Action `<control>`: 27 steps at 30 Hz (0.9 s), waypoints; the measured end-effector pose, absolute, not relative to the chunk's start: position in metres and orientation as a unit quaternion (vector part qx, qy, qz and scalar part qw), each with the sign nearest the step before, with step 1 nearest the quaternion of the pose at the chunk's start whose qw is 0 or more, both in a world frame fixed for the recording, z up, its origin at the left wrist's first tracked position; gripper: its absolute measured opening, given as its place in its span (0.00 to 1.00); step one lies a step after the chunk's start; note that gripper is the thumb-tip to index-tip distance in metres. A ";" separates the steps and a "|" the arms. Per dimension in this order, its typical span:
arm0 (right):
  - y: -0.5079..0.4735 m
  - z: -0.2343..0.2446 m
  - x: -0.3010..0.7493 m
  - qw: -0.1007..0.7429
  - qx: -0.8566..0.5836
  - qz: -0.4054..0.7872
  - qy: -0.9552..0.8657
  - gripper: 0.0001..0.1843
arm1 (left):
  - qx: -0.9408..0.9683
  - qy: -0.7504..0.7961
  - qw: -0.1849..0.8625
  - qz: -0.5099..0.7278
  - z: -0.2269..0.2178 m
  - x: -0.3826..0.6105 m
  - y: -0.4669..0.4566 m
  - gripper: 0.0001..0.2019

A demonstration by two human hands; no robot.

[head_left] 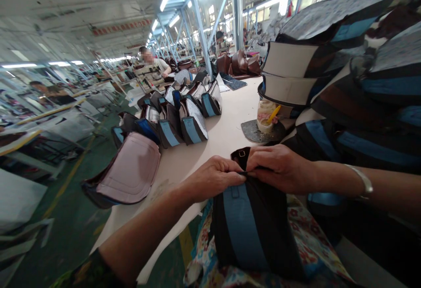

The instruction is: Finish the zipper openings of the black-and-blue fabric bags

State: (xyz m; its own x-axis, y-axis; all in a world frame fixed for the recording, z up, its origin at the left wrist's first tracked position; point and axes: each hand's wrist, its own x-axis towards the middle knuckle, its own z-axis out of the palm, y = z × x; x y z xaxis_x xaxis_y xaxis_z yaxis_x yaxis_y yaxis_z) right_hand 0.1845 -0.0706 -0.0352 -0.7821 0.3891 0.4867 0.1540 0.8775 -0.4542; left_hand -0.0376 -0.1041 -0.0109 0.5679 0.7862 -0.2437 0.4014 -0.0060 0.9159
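A black bag piece with a blue stripe [248, 231] stands in front of me over my flowered apron. My left hand [212, 178] pinches its top edge, fingers closed. My right hand [279, 167], with a silver bangle at the wrist, grips the same top edge from the right, fingers closed. The two hands meet at the upper rim, just below a small black strap with a metal buckle [241, 154].
Stacked blue-and-black bag panels [345, 86] tower at the right. A row of finished bags [180, 121] lines the white table [230, 121]; a pink-lined bag [128, 174] lies at its left edge. A glue jar with a yellow brush [266, 117] stands ahead. Other workers sit far back.
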 end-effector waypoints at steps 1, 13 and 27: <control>-0.072 -0.036 0.186 0.300 -0.122 0.150 -0.934 0.06 | 0.664 0.430 0.585 0.181 -0.011 -0.038 -0.103 0.13; -0.081 -0.043 0.206 0.312 -0.096 0.032 -0.945 0.14 | 0.699 0.418 0.558 0.162 -0.011 -0.034 -0.107 0.20; -0.054 -0.026 0.197 0.204 -0.099 0.293 -0.929 0.15 | 0.796 0.409 0.420 0.152 0.002 -0.030 -0.108 0.21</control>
State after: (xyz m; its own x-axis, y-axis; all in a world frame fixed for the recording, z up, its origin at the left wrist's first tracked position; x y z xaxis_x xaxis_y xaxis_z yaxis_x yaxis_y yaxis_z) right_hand 0.1968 -0.0535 -0.0256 -0.8973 0.3032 0.3208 0.0642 0.8088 -0.5846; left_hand -0.0297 -0.1082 0.0019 0.6199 0.7782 -0.1007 0.5227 -0.3138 0.7926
